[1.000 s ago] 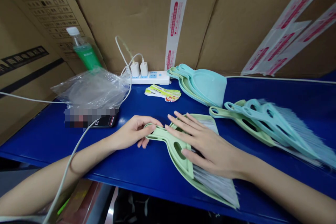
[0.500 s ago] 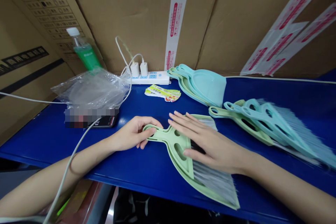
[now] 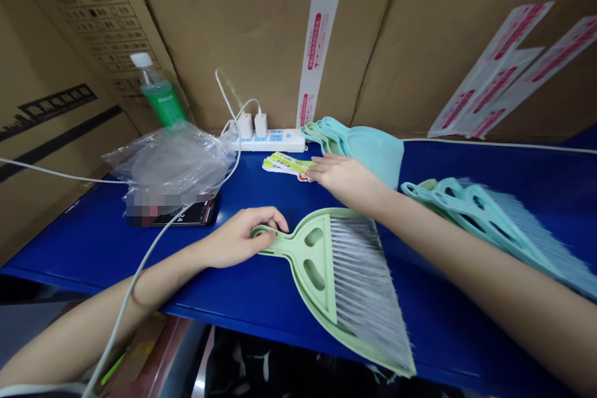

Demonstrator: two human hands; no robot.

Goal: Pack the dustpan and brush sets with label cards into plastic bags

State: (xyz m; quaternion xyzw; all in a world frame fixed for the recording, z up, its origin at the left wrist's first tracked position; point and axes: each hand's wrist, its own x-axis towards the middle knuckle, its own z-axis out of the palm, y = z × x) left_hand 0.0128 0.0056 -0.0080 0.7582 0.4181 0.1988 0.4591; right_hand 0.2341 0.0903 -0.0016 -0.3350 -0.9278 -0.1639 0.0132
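Note:
A light green hand brush (image 3: 321, 267) with grey bristles lies nested in a matching green dustpan (image 3: 303, 308) at the desk's front edge. My left hand (image 3: 240, 236) is around their stacked handles, thumb on top and index finger slightly raised. My right hand (image 3: 347, 180) reaches beyond the set, its fingers stretched out at the right end of several printed card labels (image 3: 284, 163). Its fingertips cover part of the labels; whether they touch is hard to see. Just behind that hand stand stacked blue and green dustpans (image 3: 373, 146).
More hand brushes (image 3: 489, 214) lie at right, partly behind my right forearm. A power strip (image 3: 280, 140) with white chargers sits at the back. At left are a plastic bag (image 3: 172, 158), a phone (image 3: 200, 211), a green bottle (image 3: 161, 99) and a white cable (image 3: 135, 280). Cardboard boxes (image 3: 261, 31) wall the back.
My right hand has left the green brush and moved up and away to the card labels. My left hand stays at the handles, with its index finger a little looser.

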